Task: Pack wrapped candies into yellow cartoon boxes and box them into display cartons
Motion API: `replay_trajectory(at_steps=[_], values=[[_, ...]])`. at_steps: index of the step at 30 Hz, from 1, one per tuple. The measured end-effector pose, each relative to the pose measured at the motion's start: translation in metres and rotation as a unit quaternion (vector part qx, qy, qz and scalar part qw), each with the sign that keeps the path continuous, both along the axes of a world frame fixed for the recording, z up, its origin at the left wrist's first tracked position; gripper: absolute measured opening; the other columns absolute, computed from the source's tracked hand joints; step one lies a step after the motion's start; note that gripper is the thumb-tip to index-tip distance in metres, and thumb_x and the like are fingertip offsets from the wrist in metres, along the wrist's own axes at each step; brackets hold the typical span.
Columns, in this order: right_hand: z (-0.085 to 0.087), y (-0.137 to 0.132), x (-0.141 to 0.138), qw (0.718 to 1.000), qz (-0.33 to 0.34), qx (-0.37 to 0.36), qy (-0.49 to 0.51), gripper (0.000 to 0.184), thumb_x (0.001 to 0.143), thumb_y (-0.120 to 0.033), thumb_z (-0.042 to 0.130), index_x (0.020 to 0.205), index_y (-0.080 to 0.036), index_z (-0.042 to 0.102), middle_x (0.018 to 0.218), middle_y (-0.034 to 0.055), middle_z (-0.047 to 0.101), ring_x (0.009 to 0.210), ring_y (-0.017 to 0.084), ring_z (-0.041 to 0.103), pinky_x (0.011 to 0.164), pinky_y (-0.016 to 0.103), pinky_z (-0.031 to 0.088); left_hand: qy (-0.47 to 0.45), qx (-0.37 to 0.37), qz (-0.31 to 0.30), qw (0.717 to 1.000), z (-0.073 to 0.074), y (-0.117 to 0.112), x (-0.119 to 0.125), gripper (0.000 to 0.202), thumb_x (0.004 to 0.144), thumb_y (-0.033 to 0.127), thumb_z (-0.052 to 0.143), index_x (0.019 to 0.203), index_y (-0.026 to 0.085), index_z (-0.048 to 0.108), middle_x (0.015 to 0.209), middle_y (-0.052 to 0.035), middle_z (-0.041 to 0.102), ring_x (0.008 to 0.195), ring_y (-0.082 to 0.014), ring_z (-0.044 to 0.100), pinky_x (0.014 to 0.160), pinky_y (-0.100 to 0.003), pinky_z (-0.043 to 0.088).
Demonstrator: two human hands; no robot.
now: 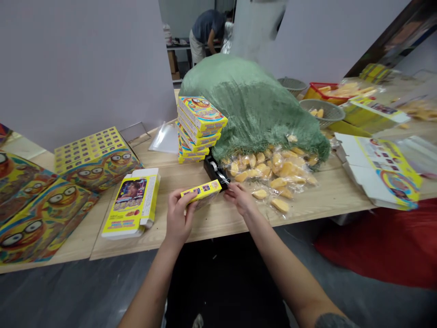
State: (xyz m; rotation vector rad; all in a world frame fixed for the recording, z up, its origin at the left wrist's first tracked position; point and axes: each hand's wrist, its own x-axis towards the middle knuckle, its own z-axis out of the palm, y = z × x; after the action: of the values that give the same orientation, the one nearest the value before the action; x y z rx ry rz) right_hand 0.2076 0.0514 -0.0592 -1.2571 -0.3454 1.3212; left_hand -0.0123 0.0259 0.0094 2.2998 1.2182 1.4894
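My left hand (180, 216) is closed round a small yellow printed box (206, 189), tilted with a narrow side up, just over the table. At its far end stands a black tape dispenser (212, 169) with a roll of clear tape (214, 165). My right hand (241, 198) is beside the dispenser's front end, fingers pinched on a shiny strip of tape (223, 177). Right of that hand lie yellow oval pieces in clear wrappers (280, 175), spilling from under a large green sack (246, 105). Behind the dispenser rises a stack of yellow boxes (200, 130).
An opened yellow carton (131, 202) lies on the left, with larger printed cartons (95, 159) beyond it. To the right are a flattened carton (382, 168), a grey basket (322, 113) and a red crate (327, 93). A person (207, 34) bends over in the background.
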Motion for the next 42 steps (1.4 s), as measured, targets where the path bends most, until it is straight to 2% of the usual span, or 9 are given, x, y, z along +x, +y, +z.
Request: replay_trajectory(at_steps=[6, 10, 17, 25, 31, 34, 37, 39, 42], values=[[-0.003, -0.015, -0.007, 0.998, -0.04, 0.048, -0.029, 0.037, 0.056, -0.047, 0.079, 0.064, -0.02, 0.055, 0.087, 0.003, 0.066, 0.082, 0.018, 0.063, 0.071, 0.032, 0.054, 0.003, -0.001, 0.003, 1.0, -0.001, -0.001, 0.0, 0.027, 0.09, 0.016, 0.055, 0.115, 0.024, 0.056, 0.107, -0.0064, 0.055, 0.104, -0.019, 0.054, 0.088, -0.035, 0.049], [-0.016, -0.01, -0.011, 0.994, -0.06, 0.041, -0.087, 0.034, 0.058, -0.045, 0.075, 0.062, -0.019, 0.054, 0.089, 0.0044, 0.064, 0.08, 0.018, 0.061, 0.065, 0.031, 0.055, 0.014, -0.004, -0.001, 1.0, 0.002, -0.003, 0.005, 0.026, 0.089, 0.014, 0.055, 0.114, 0.023, 0.056, 0.108, -0.0069, 0.052, 0.104, -0.0188, 0.054, 0.086, -0.034, 0.05], [-0.034, -0.003, -0.019, 0.974, -0.074, 0.02, -0.214, 0.018, 0.069, -0.035, 0.063, 0.066, -0.021, 0.053, 0.07, -0.0009, 0.058, 0.06, 0.013, 0.056, 0.052, 0.024, 0.048, 0.02, 0.028, 0.056, 0.998, 0.013, -0.003, 0.01, 0.03, 0.084, 0.014, 0.063, 0.112, 0.024, 0.056, 0.112, -0.0072, 0.049, 0.105, -0.0201, 0.054, 0.087, -0.037, 0.05], [-0.031, -0.004, -0.018, 0.959, -0.055, 0.007, -0.278, 0.018, 0.071, -0.034, 0.061, 0.062, -0.022, 0.05, 0.058, -0.0051, 0.053, 0.045, 0.012, 0.053, 0.046, 0.025, 0.041, 0.025, 0.023, 0.123, 0.992, 0.013, -0.002, 0.009, 0.026, 0.087, 0.013, 0.058, 0.111, 0.024, 0.059, 0.11, -0.0072, 0.045, 0.104, -0.0199, 0.05, 0.087, -0.036, 0.048], [-0.027, -0.005, -0.018, 0.958, -0.044, 0.006, -0.283, 0.022, 0.067, -0.031, 0.066, 0.057, -0.021, 0.048, 0.051, -0.0057, 0.05, 0.042, 0.011, 0.051, 0.045, 0.024, 0.038, 0.004, -0.001, 0.102, 0.995, 0.018, -0.002, 0.009, 0.02, 0.088, 0.014, 0.056, 0.106, 0.022, 0.061, 0.109, -0.007, 0.045, 0.102, -0.0189, 0.051, 0.088, -0.035, 0.048], [-0.021, -0.013, -0.018, 0.964, -0.032, 0.012, -0.264, 0.025, 0.066, -0.035, 0.068, 0.057, -0.021, 0.049, 0.051, -0.0051, 0.051, 0.044, 0.012, 0.051, 0.043, 0.024, 0.04, 0.004, -0.007, 0.088, 0.996, 0.022, -0.002, 0.009, 0.019, 0.088, 0.014, 0.055, 0.105, 0.02, 0.062, 0.109, -0.0075, 0.046, 0.103, -0.0191, 0.052, 0.088, -0.034, 0.048], [-0.007, -0.035, -0.021, 0.971, -0.014, 0.033, -0.235, 0.028, 0.07, -0.045, 0.067, 0.065, -0.019, 0.057, 0.061, -0.0017, 0.057, 0.058, 0.015, 0.057, 0.049, 0.026, 0.049, 0.015, -0.012, 0.092, 0.996, 0.024, -0.003, 0.005, 0.02, 0.088, 0.014, 0.055, 0.107, 0.02, 0.061, 0.109, -0.0079, 0.046, 0.103, -0.0195, 0.052, 0.087, -0.035, 0.049], [0.013, -0.051, -0.026, 0.973, 0.001, 0.061, -0.221, 0.029, 0.073, -0.048, 0.066, 0.073, -0.019, 0.062, 0.069, -0.0002, 0.06, 0.066, 0.015, 0.059, 0.056, 0.027, 0.052, 0.021, -0.009, 0.099, 0.995, 0.024, -0.003, 0.003, 0.019, 0.089, 0.014, 0.055, 0.106, 0.02, 0.06, 0.107, -0.0075, 0.047, 0.101, -0.0193, 0.052, 0.087, -0.035, 0.049], [0.057, -0.065, -0.036, 0.97, 0.035, 0.136, -0.197, 0.023, 0.078, -0.044, 0.067, 0.08, -0.02, 0.066, 0.073, -0.0003, 0.063, 0.066, 0.013, 0.059, 0.061, 0.026, 0.052, 0.015, 0.005, 0.104, 0.994, 0.023, -0.002, 0.004, 0.016, 0.089, 0.015, 0.056, 0.104, 0.02, 0.056, 0.104, -0.007, 0.05, 0.101, -0.0193, 0.053, 0.088, -0.037, 0.049]])
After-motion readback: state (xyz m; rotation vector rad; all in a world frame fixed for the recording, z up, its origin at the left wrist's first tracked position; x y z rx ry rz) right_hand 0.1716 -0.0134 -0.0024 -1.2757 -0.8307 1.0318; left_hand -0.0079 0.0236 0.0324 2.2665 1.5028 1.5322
